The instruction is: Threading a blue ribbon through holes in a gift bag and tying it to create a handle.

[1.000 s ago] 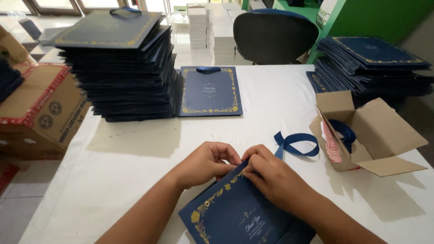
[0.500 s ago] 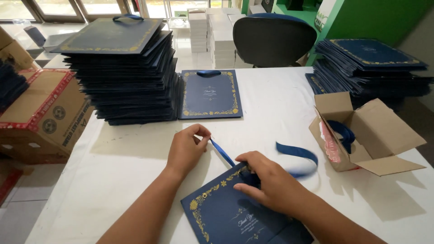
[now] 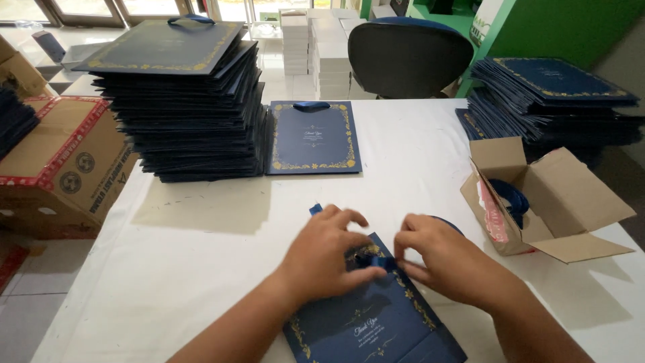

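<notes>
While bare tabletop [image 3: 201, 269] lies leftward, both hands' fingers [image 3: 349, 222] pinch blue ribbon [image 3: 376, 261] at the bag [image 3: 376, 323] top edge.

Flat navy paper gift bag with gold border [image 3: 376, 323] lies under both hands, the left hand [image 3: 322, 259] and right hand [image 3: 440, 259] pinching at its top edge. Another flat navy gold-bordered bag [image 3: 312, 138] lies ahead of the hands, blue handle at top. Tall stack of the same navy bags [image 3: 181, 101] sits ahead-left. Fanned pile of navy bags [image 3: 551, 101] is ahead-right. Small open brown cardboard box [image 3: 551, 202] stands just right of the right hand, red-and-white label on its side. Larger brown carton with red-white tape [image 3: 57, 161] sits far left. White boxes stacked [image 3: 316, 40] far ahead.
</notes>
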